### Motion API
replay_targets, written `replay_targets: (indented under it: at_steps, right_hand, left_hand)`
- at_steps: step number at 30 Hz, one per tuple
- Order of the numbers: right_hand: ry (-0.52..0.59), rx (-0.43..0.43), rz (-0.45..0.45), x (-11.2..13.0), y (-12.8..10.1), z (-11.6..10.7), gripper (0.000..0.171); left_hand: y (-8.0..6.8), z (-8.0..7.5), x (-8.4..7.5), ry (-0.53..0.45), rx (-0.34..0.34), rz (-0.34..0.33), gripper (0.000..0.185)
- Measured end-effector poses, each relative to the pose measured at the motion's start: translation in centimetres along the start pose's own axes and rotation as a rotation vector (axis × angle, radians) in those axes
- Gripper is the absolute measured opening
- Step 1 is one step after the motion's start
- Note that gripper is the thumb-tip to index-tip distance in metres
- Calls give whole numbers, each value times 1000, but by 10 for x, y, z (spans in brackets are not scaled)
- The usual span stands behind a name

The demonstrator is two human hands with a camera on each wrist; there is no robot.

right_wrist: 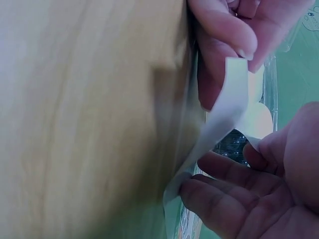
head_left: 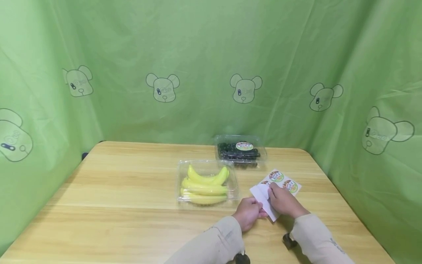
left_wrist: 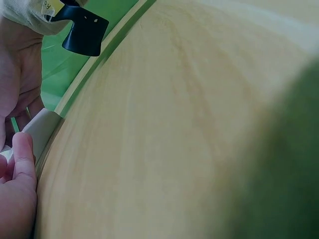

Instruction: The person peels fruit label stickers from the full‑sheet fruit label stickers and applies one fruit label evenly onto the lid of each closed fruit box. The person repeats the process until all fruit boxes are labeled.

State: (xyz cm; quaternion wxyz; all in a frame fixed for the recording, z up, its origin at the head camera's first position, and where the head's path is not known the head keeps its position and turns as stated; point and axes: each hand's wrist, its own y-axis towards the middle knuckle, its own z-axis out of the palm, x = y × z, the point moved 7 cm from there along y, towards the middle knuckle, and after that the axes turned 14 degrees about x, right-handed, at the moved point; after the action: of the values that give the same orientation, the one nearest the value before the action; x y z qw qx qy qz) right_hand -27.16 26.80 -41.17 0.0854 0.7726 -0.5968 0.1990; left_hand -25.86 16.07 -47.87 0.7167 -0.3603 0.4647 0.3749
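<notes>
My left hand (head_left: pixel 248 213) pinches the near edge of a white sheet of round fruit stickers (head_left: pixel 276 176). With its thumb on top, my right hand (head_left: pixel 286 201) grips the middle of the same sheet. The near part shows plain white and bends over, while colourful stickers show at the far end. In the right wrist view, a curved white strip of the sheet (right_wrist: pixel 219 119) runs between both hands. The left wrist view shows just the sheet's edge (left_wrist: pixel 45 124) beside my fingers. To the left stands a clear plastic box holding yellow bananas (head_left: pixel 206 189).
Behind the sheet, another clear box holds dark fruit (head_left: pixel 237 151) and bears a round sticker (head_left: pixel 244 146) on its lid. Both boxes stand on a wooden table (head_left: pixel 115 190). A green curtain (head_left: pixel 197 44) printed with bear heads surrounds the table's back and sides.
</notes>
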Motion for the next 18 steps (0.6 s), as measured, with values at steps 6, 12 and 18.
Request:
replay_targets:
  at_steps: [6, 12, 18]
  right_hand:
    - [44, 7, -5, -1, 0, 0, 15]
    - [117, 26, 64, -9, 1, 1, 19]
    - [174, 33, 148, -15, 0, 0, 22]
  left_hand:
    - [-1, -1, 0, -19, 10, 15, 9]
    - [-3, -1, -2, -24, 18, 21, 10]
    - [-2, 0, -1, -24, 25, 15, 10]
